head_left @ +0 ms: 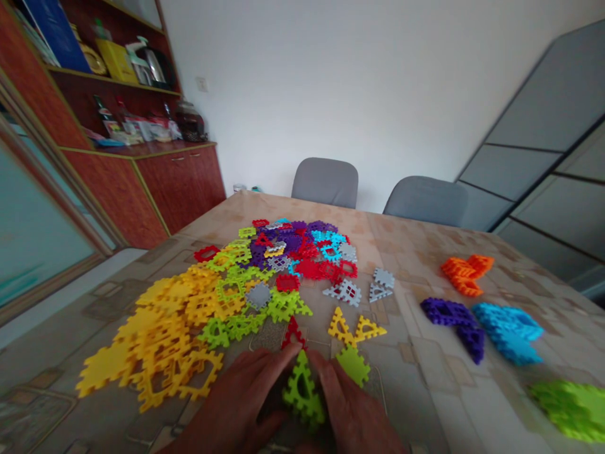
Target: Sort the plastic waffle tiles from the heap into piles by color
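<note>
A lime-green triangular interlocking plastic piece (302,394) stands tilted on the patterned tablecloth (406,265) between my left hand (231,403) and my right hand (350,410), held between them. Just beyond my fingertips lies a red triangular piece (293,334). A solid lime-green piece (353,366) sits beside my right hand, with two yellow triangular frames (354,328) beyond it. To the left of my left hand spreads a heap of yellow pieces (165,340). Part of the table under my hands is hidden.
A mixed heap of purple, red, cyan and green pieces (293,258) lies at the table's far side. Orange (466,274), purple (449,315), blue (508,331) and green (574,410) pieces lie in groups on the right. Two grey chairs (378,186) stand beyond the table, with a wooden cabinet (142,139) at the left.
</note>
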A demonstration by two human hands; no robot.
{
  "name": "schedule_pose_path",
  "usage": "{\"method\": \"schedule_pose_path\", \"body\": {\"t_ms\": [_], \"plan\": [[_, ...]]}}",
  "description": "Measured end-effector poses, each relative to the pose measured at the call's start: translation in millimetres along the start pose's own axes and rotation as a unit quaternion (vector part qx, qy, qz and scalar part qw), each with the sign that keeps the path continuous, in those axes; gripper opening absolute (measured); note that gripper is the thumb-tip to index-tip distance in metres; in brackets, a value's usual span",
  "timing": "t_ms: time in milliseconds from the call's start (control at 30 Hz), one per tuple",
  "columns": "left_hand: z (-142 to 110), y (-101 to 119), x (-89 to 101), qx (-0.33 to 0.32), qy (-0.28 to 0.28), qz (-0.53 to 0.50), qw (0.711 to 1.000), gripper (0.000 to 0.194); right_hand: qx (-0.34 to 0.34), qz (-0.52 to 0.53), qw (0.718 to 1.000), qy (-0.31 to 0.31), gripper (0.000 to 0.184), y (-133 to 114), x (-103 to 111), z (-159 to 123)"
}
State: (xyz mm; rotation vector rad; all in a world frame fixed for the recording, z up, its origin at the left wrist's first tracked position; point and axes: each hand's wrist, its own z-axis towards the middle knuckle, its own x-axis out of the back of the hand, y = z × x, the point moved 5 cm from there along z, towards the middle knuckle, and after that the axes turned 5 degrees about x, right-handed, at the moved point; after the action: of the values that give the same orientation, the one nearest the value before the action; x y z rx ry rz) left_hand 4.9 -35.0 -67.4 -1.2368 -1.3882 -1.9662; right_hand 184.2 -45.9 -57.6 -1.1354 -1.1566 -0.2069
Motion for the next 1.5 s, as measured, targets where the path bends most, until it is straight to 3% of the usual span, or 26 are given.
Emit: {"method": "schedule_pose_path", "body": {"t_ms": [100, 167, 267, 367, 433, 667, 833, 967, 1200, 1300, 1500], "plan": [[0.7, 2.1, 9.0, 0.016, 0.006, 0.006, 1.000, 0.082, 0.037, -0.063, 0.997, -0.006, 0.130, -4.3, 19.8, 2.0], [-0.1, 3.4, 18.4, 0.016, 0.034, 0.007, 0.999, 0.069, 0.090, -0.095, 0.991, -0.038, 0.132, -14.0, 34.9, 5.7], [-2.0, 1.8, 32.6, 0.020, 0.069, 0.009, 0.997, 0.045, 0.143, -0.096, 0.980, -0.097, 0.122, -28.3, 51.0, 13.5], [-2.3, -5.2, 42.0, 0.050, 0.065, 0.008, 0.997, 0.016, 0.150, -0.086, 0.976, -0.132, 0.109, -35.4, 55.4, 21.8], [-1.2, -8.6, 45.5, 0.060, 0.058, 0.007, 0.996, 0.007, 0.154, -0.089, 0.974, -0.142, 0.101, -37.5, 54.0, 26.2], [3.0, -1.2, 43.4, 0.058, 0.027, 0.007, 0.998, 0.004, 0.169, -0.127, 0.966, -0.147, 0.097, -36.8, 51.5, 35.8], [0.0, 10.1, 40.3, 0.005, 0.034, 0.027, 0.999, 0.011, 0.179, -0.128, 0.966, -0.139, 0.075, -35.9, 50.7, 39.5], [-2.4, 14.9, 33.4, -0.032, 0.023, 0.035, 0.999, 0.020, 0.171, -0.129, 0.968, -0.131, 0.079, -32.8, 47.7, 38.5], [0.9, 17.7, 29.1, -0.027, -0.019, 0.038, 0.999, 0.018, 0.182, -0.110, 0.972, -0.105, 0.075, -30.0, 44.0, 36.8], [-0.9, 14.1, 25.4, -0.028, -0.017, 0.037, 0.999, 0.022, 0.185, -0.115, 0.969, -0.115, 0.080, -33.4, 44.0, 37.9], [-7.1, 9.2, 15.9, -0.048, 0.016, 0.013, 0.999, 0.033, 0.161, -0.140, 0.971, -0.106, 0.063, -39.4, 49.1, 28.6]]}}
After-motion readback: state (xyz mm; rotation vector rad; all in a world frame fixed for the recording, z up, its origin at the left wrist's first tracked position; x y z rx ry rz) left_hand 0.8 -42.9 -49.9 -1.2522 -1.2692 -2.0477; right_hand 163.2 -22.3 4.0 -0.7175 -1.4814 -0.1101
